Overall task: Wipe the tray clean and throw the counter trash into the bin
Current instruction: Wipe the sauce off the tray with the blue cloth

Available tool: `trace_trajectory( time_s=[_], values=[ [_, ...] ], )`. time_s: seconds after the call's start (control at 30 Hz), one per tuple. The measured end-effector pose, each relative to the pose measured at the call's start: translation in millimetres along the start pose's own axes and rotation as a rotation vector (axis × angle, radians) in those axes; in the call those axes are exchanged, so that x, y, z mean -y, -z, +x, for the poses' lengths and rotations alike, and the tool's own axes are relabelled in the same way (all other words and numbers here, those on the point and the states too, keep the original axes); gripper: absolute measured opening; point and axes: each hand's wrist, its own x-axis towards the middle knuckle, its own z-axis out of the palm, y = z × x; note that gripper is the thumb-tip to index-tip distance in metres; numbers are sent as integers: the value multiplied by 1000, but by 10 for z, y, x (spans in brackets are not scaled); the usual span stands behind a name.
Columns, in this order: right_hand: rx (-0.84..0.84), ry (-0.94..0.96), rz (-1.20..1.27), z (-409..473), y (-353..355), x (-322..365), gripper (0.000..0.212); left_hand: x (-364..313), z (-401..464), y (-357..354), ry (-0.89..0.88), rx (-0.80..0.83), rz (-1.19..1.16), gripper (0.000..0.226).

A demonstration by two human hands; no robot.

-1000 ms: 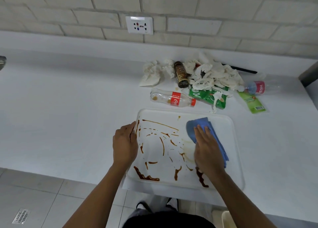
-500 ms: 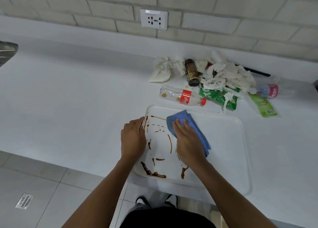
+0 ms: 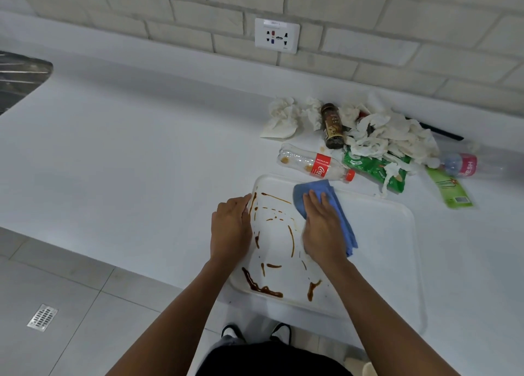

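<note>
A white tray (image 3: 391, 256) lies at the counter's front edge, streaked with brown sauce (image 3: 262, 286) on its left half. My right hand (image 3: 321, 228) presses flat on a folded blue cloth (image 3: 338, 205) near the tray's far middle. My left hand (image 3: 231, 228) rests on the tray's left rim, fingers curled over it. Behind the tray lies the trash: a clear cola bottle (image 3: 314, 164), a brown bottle (image 3: 332, 126), crumpled tissues (image 3: 388, 133), green wrappers (image 3: 374, 168) and a pink-labelled bottle (image 3: 465, 163).
The white counter (image 3: 127, 154) meets a brick wall with a socket (image 3: 277, 35). A metal sink edge (image 3: 19, 78) shows at far left. A black stick (image 3: 438, 131) lies behind the tissues. Tiled floor with a drain (image 3: 42, 317) is below. No bin is in view.
My right hand has slid the blue cloth leftward across the tray, and the sauce on the right half is gone. My left hand has stayed on the left rim.
</note>
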Motion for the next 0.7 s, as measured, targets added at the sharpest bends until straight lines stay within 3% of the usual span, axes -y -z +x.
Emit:
trace_trajectory(
  time_s=[0.1, 0.17, 0.23, 0.27, 0.3, 0.37, 0.43, 0.5, 0.6, 0.7],
  values=[
    [9, 13, 23, 82, -95, 171, 87, -44, -26, 35, 9, 3, -11, 62],
    [-7, 20, 116, 69, -116, 263, 63, -75, -30, 62, 4, 3, -20, 67],
    [-79, 291, 160, 62, -61, 364, 42, -93, -34, 88, -11, 2, -21, 72],
    [-175, 530, 187, 23, -79, 363, 42, -101, -41, 98, -23, 0, -19, 72],
    [-327, 640, 229, -118, -86, 335, 44, -113, -45, 112, -30, -2, -17, 71],
    [-164, 442, 85, -375, -93, 121, 56, -114, -44, 130, -30, -2, -13, 67],
    [-159, 283, 95, -491, -67, -157, 52, -98, -29, 125, -22, 14, -5, 64],
    [-71, 229, 117, -481, -56, -235, 69, -81, -23, 106, -12, 15, 6, 59],
    [-38, 41, 91, -151, 13, 16, 67, -85, -24, 97, -6, -3, 6, 55],
    [17, 40, 52, 155, -123, 220, 82, -81, -16, 76, 7, 5, 29, 38]
  ],
)
